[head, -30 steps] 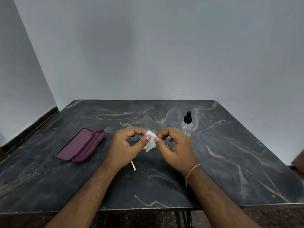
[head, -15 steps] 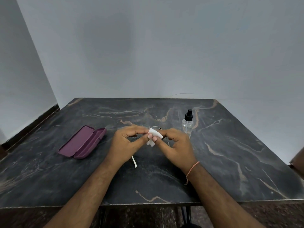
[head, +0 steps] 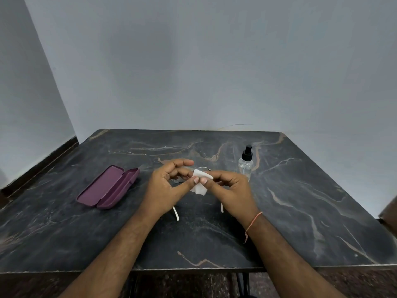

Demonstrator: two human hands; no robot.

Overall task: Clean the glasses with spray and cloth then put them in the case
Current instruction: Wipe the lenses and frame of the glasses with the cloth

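- White cloth (head: 200,183) sits pinched between the thumbs and fingers of both hands, folded over a lens of the glasses (head: 202,168), which are held just above the table (head: 300,211) at mid-front.
- Left hand (head: 166,188) curls round the frame and cloth edge; right hand (head: 231,190) pinches the cloth from the other side.
- Wiping seems to be the step in hand: better to rub lightly in small circles, steady the rim, and spare the temple arms (both hang down, unfolded).
- Case (head: 108,187) lies open to the left, well apart, nothing visible inside.
- Bottle (head: 246,163) stands upright just beyond the right hand, clear, cap on (liquid level hard to tell).
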